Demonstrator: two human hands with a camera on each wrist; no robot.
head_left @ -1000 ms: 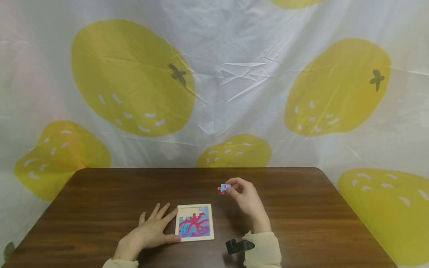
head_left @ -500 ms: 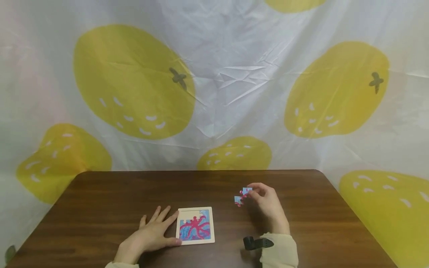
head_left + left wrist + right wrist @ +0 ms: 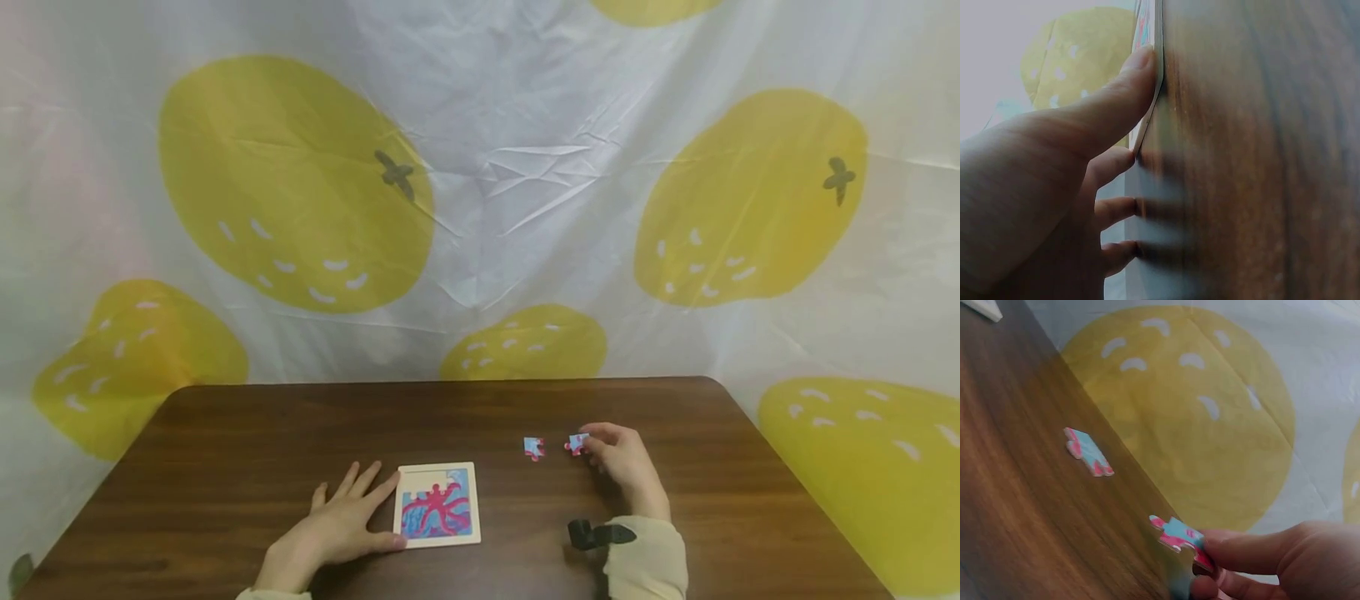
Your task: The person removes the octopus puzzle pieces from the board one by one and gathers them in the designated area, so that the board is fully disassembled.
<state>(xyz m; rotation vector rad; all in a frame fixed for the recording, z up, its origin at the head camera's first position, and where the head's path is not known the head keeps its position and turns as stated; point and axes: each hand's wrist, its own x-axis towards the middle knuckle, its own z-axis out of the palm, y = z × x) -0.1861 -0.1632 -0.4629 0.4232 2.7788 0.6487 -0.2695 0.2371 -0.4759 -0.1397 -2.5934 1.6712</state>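
A square puzzle board [image 3: 476,504] with a pale frame and a pink octopus picture lies on the table; its upper left part shows bare backing. My left hand [image 3: 333,523] is spread at its left side, thumb and index finger touching the frame's edge. In the left wrist view the thumb [image 3: 1107,103] overlaps the board's rim. To the right, my right hand [image 3: 630,467] pinches a blue and pink jigsaw piece [image 3: 1179,535] between thumb and fingers, close over the table. A second jigsaw piece [image 3: 533,447] lies left of it, apart from the held one.
The dark wood table [image 3: 720,500] ends at a white curtain [image 3: 525,208] printed with large yellow fruit. A black wrist strap with a small camera [image 3: 600,534] sits on the right sleeve.
My right hand has moved right with its pinched jigsaw piece. The other piece now lies on the table, separate from the held one. My left hand has stayed at the board.
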